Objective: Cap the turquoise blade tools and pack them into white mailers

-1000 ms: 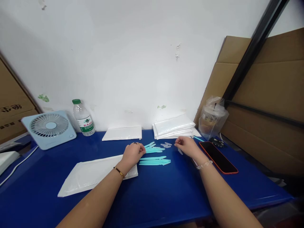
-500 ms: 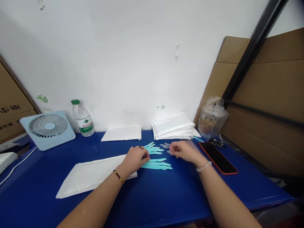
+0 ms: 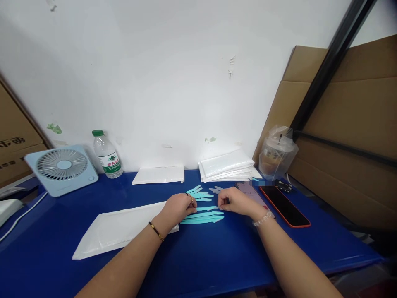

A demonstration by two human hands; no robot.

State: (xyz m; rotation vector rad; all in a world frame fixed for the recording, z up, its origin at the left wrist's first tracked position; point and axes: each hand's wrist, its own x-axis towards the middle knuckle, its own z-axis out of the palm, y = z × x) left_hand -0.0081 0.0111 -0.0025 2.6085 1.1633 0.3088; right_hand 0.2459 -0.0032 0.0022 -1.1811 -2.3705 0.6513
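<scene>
Head view: fingers of the left hand [image 3: 179, 208] grip 1 teal stick [image 3: 204, 209]; those of the right hand [image 3: 235, 201] pinch a clear piece [image 3: 216, 207] at its tip (other sticks [image 3: 203, 217] lie beside).

Head view, forward and down

I see a green-capped bottle [image 3: 108, 159] and a pale blue fan [image 3: 64, 165] well left of my left hand [image 3: 179, 209], farther back. Right of my right hand [image 3: 235, 202] are an orange-edged phone [image 3: 285, 207] and, beyond it, a bagged cup [image 3: 276, 155].
</scene>
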